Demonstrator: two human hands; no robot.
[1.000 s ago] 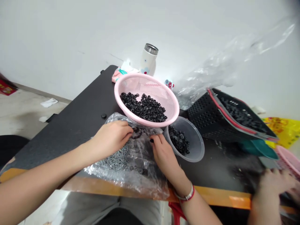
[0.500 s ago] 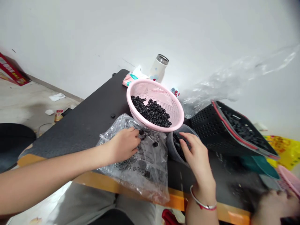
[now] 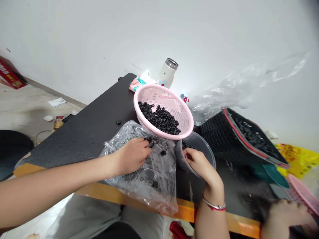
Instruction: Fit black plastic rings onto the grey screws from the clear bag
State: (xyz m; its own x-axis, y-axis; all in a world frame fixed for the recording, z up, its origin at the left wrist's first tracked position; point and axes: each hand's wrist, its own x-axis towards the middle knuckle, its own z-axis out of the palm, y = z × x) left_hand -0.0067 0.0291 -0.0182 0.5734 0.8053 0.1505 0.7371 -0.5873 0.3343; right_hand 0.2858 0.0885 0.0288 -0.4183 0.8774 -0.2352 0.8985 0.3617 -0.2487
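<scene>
My left hand rests over a clear plastic bag, its fingers curled together; anything inside them is hidden. Small grey metal pieces lie at the bag beneath that hand. A small black round part sits on the bag to the right of my fingers. My right hand reaches into a clear plastic tub of small black parts. Its fingertips are closed, and I cannot make out what they pinch. Behind the bag stands a pink colander part-filled with small black rings.
A tilted black perforated basket of black parts is right of the tub. A bottle and tissue pack stand behind the colander. Another person's hand shows at lower right. A black part lies on the dark table.
My right hand has moved down and deeper into the tub, and its fingers have closed. My left hand stays over the bag. The whole view has shifted slightly.
</scene>
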